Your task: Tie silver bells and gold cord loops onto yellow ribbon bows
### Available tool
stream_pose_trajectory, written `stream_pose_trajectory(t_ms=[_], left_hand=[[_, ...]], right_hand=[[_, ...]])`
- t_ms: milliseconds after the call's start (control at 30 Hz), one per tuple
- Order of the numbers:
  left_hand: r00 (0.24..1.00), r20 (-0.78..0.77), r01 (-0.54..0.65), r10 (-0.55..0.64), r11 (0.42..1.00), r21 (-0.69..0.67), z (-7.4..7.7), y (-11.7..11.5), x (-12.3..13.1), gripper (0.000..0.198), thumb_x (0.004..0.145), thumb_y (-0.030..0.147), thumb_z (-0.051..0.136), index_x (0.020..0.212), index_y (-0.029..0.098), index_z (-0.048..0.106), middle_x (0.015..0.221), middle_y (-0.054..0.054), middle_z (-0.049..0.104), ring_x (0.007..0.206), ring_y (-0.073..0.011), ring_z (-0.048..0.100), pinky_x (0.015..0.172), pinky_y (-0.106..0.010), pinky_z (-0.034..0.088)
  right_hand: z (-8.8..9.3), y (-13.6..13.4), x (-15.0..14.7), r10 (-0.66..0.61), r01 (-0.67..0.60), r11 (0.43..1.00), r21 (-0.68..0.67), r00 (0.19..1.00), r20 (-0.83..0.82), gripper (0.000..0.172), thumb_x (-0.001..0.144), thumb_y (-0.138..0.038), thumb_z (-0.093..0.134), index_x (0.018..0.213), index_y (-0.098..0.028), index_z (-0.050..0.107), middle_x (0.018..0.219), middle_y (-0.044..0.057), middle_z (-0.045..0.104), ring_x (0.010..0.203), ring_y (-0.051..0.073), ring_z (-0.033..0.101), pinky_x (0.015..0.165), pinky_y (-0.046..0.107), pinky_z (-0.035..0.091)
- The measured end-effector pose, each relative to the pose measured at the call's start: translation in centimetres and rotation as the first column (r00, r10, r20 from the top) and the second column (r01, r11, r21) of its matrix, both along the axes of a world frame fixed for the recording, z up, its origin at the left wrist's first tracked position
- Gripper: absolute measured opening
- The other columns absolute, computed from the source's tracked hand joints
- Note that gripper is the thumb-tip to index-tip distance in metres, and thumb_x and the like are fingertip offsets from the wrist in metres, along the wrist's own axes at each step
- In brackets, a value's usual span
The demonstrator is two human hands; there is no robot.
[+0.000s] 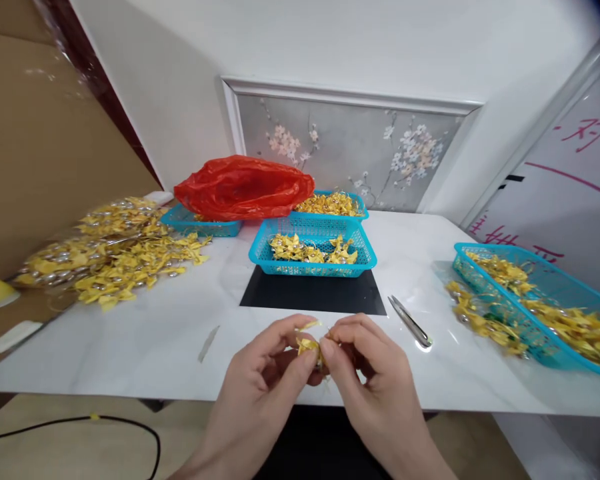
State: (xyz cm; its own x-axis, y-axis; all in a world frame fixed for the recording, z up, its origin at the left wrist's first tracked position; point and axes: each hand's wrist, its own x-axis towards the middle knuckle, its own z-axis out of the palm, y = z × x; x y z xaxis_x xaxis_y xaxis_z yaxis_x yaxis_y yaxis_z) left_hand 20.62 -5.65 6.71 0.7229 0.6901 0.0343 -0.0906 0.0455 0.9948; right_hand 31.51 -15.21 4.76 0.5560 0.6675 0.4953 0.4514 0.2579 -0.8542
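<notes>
A small yellow ribbon piece is pinched between my two hands above the table's front edge. My left hand holds it from the left, thumb and fingers pressed together. Close against it, my right hand grips the piece's right side, fingers curled, partly hiding it. Beyond the hands, a blue basket with several yellow ribbon pieces stands at the back edge of a black mat. Silver snips lie to the right of the mat.
Piled yellow ribbon pieces lie at left. A red plastic bag rests over a rear basket, beside another basket. At right stands a long blue basket with a ribbon string beside it. A thin strip lies left.
</notes>
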Motion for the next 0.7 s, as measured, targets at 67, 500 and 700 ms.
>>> stream_pose_trajectory(t_ms=[67, 500, 700], left_hand=[[0.998, 0.065, -0.016, 0.014, 1.0, 0.026, -0.5, 0.0, 0.0, 0.024, 0.085, 0.019, 0.07, 0.106, 0.031, 0.066, 0.077, 0.008, 0.074, 0.064, -0.0087, 0.07, 0.063, -0.015, 0.059], [0.97, 0.003, 0.23, -0.243, 0.922, 0.31, -2.8, 2.2, -0.2, 0.031, 0.097, 0.015, 0.05, 0.095, 0.031, 0.076, 0.092, 0.001, 0.063, 0.071, -0.0101, 0.068, 0.068, -0.02, 0.058], [0.995, -0.077, 0.067, -0.055, 0.985, 0.157, -3.4, 2.9, 0.0, 0.021, 0.091, 0.02, 0.059, 0.095, 0.026, 0.078, 0.098, -0.001, 0.067, 0.07, -0.0107, 0.068, 0.064, -0.019, 0.06]], right_hand=[[-0.2, 0.4, 0.1, 0.061, -0.072, 0.996, -0.045, 0.978, -0.2, 0.021, 0.094, -0.028, 0.058, 0.075, -0.018, 0.06, 0.078, 0.001, 0.054, 0.06, 0.011, 0.054, 0.052, 0.022, 0.044], [-1.1, 2.5, 1.7, 0.138, -0.276, 0.945, -0.176, 0.822, -0.553, 0.041, 0.088, -0.045, 0.062, 0.062, -0.017, 0.049, 0.052, -0.005, 0.044, 0.049, 0.007, 0.034, 0.046, 0.021, 0.025], [-1.6, 1.0, 2.5, 0.032, -0.135, 0.968, -0.212, 0.902, -0.43, 0.03, 0.092, -0.046, 0.058, 0.096, -0.017, 0.066, 0.073, -0.001, 0.053, 0.056, 0.008, 0.037, 0.049, 0.021, 0.03]])
